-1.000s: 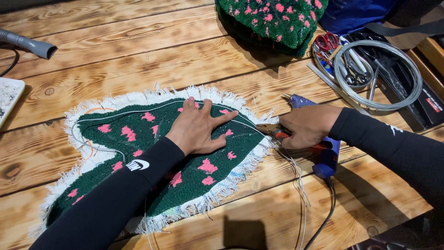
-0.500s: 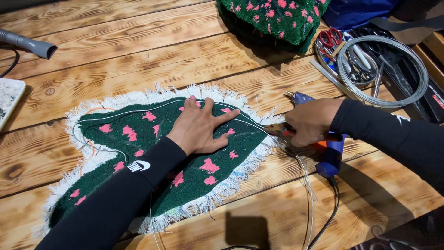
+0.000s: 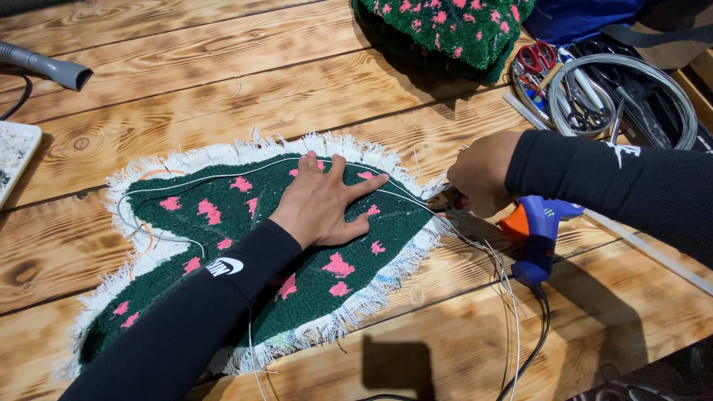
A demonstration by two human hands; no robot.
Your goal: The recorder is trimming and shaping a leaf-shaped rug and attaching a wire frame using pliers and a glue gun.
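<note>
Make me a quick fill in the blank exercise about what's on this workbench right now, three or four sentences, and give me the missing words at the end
1. The left hand lies flat on a dark green tufted piece dotted with ____ shapes.
2. The right hand grips a blue and orange ____ at the piece's tip.
3. The piece's edge is bordered by a white ____.
4. The red-handled scissors lie on the ____ side of the wooden table.

Missing words: pink; glue gun; fringe; right

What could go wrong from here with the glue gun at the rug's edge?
The glue gun nozzle sits close to the left hand fingertips pressing the green rug piece, so a burn seems possible. The thin wire along the edge may shift if pressure eases. Loose wire strands by the gun's cord could snag.
</note>
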